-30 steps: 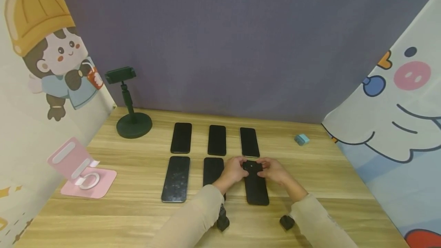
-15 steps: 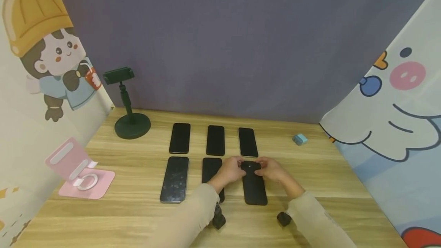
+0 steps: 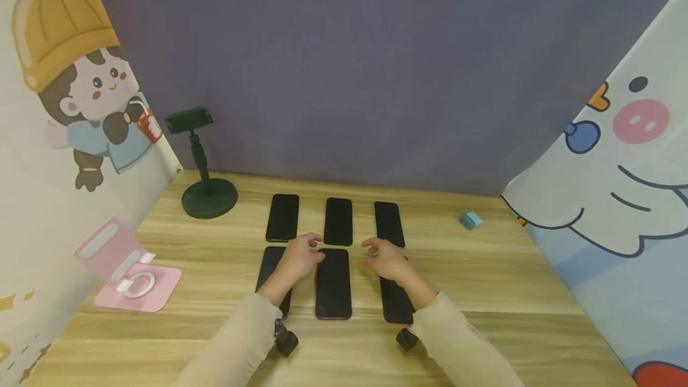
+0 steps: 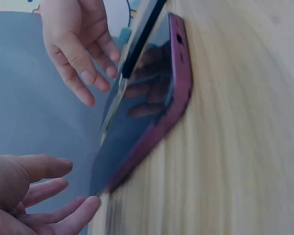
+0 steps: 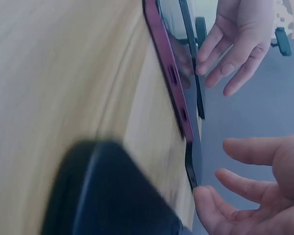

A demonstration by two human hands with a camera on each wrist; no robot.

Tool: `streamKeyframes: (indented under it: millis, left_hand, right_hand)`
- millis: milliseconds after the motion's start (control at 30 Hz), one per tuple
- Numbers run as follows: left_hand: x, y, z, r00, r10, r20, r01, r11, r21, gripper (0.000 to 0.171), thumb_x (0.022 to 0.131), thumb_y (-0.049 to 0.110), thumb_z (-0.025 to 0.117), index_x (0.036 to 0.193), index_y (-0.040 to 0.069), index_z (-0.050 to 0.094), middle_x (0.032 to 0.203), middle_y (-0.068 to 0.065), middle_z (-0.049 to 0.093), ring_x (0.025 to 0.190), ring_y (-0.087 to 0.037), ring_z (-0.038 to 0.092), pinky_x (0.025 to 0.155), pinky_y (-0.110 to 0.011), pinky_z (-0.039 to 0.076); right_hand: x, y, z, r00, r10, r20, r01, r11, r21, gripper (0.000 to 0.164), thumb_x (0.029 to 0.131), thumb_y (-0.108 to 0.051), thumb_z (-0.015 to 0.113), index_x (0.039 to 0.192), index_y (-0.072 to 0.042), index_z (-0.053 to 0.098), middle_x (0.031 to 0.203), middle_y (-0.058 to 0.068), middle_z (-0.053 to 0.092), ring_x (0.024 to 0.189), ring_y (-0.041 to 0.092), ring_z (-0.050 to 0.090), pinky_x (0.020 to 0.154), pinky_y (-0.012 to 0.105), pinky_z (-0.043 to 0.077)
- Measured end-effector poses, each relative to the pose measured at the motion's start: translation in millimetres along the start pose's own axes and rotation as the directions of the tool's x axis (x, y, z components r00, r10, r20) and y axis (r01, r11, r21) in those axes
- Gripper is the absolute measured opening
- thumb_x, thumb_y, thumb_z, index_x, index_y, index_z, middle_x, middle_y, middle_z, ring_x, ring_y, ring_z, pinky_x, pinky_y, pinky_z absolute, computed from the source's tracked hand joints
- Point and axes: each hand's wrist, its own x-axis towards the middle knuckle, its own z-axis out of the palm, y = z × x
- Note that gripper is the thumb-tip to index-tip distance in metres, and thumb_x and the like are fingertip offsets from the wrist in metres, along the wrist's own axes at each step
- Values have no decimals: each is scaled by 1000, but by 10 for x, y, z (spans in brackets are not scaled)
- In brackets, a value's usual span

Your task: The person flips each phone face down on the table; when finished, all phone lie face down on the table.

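Both hands are held above the front row of dark smartphones and grip nothing. My left hand [image 3: 300, 257] is at the upper left of the middle front smartphone [image 3: 333, 284], over part of the left front smartphone [image 3: 272, 263]. My right hand [image 3: 388, 260] is to that phone's upper right and hides the top of the right front smartphone [image 3: 396, 302]. In the left wrist view, fingers of both hands are loosely spread, and the middle phone [image 4: 183, 78] shows a reddish edge. The right wrist view has the right hand [image 5: 264, 186] apart from the phones.
Behind lie three more smartphones: left [image 3: 282, 218], middle [image 3: 338, 221] and right [image 3: 389, 224]. A black phone stand [image 3: 209, 197] is at the back left, a pink folding stand [image 3: 161, 285] at the left. A small blue block [image 3: 470, 220] sits at the right.
Both hands have left the right front smartphone and moved left to the middle one. The right front phone stays on the table. The view has shifted slightly.
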Motion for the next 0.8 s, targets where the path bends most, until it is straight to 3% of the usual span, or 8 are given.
streamKeyframes:
  millis: [200, 367, 633, 800]
  left_hand:
    - [-26, -90, -73, 998, -47, 47, 46, 999, 25, 30, 85, 3, 73, 114, -1, 66, 96, -11, 66, 80, -22, 64, 66, -36, 54]
    - [-8, -100, -47, 997, -35, 73, 31, 998, 58, 27, 79, 1, 76, 105, -1, 69, 84, -7, 67, 77, -20, 63, 66, -34, 53]
    - [7, -106, 38, 995, -54, 82, 52, 998, 25, 26, 75, -9, 73, 100, -4, 70, 78, -7, 59, 60, -14, 60, 55, -26, 52]
    - [24, -96, 79, 996, -58, 73, 56, 998, 30, 27, 74, -9, 72, 101, -4, 70, 79, -6, 59, 57, -13, 59, 53, -25, 52]
  right_hand:
    - [72, -100, 166, 999, 10, 42, -12, 999, 47, 41, 91, -12, 69, 128, -1, 57, 108, 11, 57, 89, 26, 59, 71, 39, 53]
    - [114, -125, 298, 999, 3, 52, -9, 992, 123, 41, 86, -2, 71, 124, 5, 57, 99, 12, 58, 77, 20, 61, 66, 33, 55]
    - [179, -216, 432, 999, 46, 23, -46, 999, 19, 43, 81, -1, 76, 120, 0, 59, 92, 12, 60, 57, 15, 59, 53, 27, 52]
    - [158, -204, 423, 997, 79, 1, -79, 996, 46, 45, 81, -2, 77, 122, -3, 60, 104, 16, 61, 58, 15, 60, 54, 28, 53]
